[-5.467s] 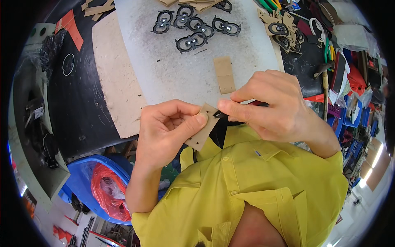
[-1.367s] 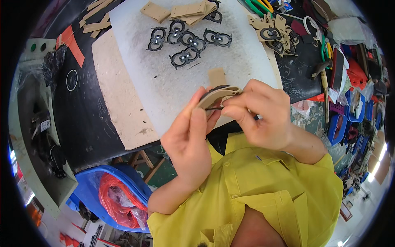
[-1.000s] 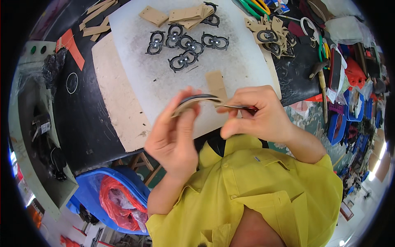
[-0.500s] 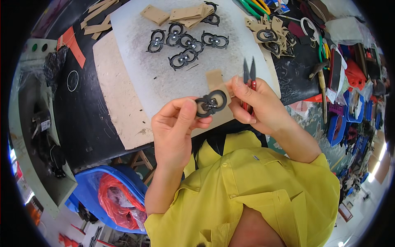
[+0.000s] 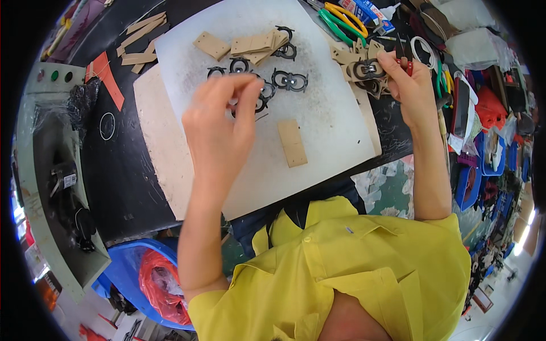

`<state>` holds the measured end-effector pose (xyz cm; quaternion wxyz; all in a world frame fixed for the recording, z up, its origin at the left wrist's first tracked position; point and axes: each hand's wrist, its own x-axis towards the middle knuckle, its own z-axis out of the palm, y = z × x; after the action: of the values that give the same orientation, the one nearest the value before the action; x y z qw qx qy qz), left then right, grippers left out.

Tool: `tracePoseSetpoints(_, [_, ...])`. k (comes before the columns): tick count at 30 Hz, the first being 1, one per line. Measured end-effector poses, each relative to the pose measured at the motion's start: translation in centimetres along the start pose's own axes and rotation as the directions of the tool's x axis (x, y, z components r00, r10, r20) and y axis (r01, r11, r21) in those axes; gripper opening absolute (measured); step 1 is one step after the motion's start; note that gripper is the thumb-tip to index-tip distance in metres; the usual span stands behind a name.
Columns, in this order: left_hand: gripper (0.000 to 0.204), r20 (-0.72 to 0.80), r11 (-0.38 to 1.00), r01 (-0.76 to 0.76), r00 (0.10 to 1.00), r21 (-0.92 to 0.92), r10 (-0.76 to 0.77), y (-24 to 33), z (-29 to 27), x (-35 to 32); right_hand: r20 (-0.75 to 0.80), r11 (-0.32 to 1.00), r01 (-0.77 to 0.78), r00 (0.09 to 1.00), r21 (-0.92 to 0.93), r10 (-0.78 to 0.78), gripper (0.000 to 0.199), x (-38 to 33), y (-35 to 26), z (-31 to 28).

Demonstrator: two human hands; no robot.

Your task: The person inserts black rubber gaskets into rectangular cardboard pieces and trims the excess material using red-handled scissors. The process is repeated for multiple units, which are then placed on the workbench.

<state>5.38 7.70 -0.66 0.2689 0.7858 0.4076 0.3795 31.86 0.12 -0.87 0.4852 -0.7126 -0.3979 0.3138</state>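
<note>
My right hand is at the right pile, closed round thread snips with red handles. Its thumb and fingertips are at a black double-ring buckle backed by a tan strip; whether it still grips this piece is unclear. Smeared by motion, my left hand hangs over the black buckles on the pale board, fingers bent. Its fingertips lie close to one buckle, and I cannot make out whether they pinch it. Another buckle lies just right of it. A loose tan strip rests mid-board.
Stacked tan strips lie at the back of the pale board. Pliers with green and orange handles lie behind the right pile. A white ring is beside them. A blue bin stands below the table's left side.
My hands have parted. The right one has carried the buckle with its tan strip to the right pile, snips in hand. The left has moved forward to the buckles, uncovering the loose strip.
</note>
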Motion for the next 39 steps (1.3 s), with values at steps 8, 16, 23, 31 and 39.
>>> tracePoseSetpoints(8, [0.025,0.282,0.934,-0.282,0.935,0.220,0.216,-3.8,1.0,6.7,-0.038,0.756,0.510,0.819,-0.411,-0.573,0.012,0.4,-1.7,3.0])
tracePoseSetpoints(16, [0.035,-0.014,0.969,-0.234,0.972,0.073,0.236,-0.5,-3.3,3.3,0.284,0.673,0.641,0.767,-0.369,-0.575,0.010,2.4,-3.8,7.5])
tracePoseSetpoints(23, [0.045,0.299,0.933,-0.238,0.942,0.272,0.153,-0.1,-4.2,-6.9,0.482,0.596,0.717,0.691,-0.362,-0.539,0.018,-0.2,-1.5,7.4])
tracePoseSetpoints(31, [0.044,0.006,0.973,-0.173,0.985,0.150,0.174,0.4,-3.2,-6.2,0.300,0.831,0.503,0.852,-0.237,-0.429,0.023,-1.3,-2.2,7.6])
tracePoseSetpoints(39, [0.024,0.105,0.735,0.414,0.897,-0.536,-0.429,4.2,-1.6,-5.4,0.517,0.984,-0.069,0.856,0.165,-0.026,0.015,-6.3,-5.8,7.0])
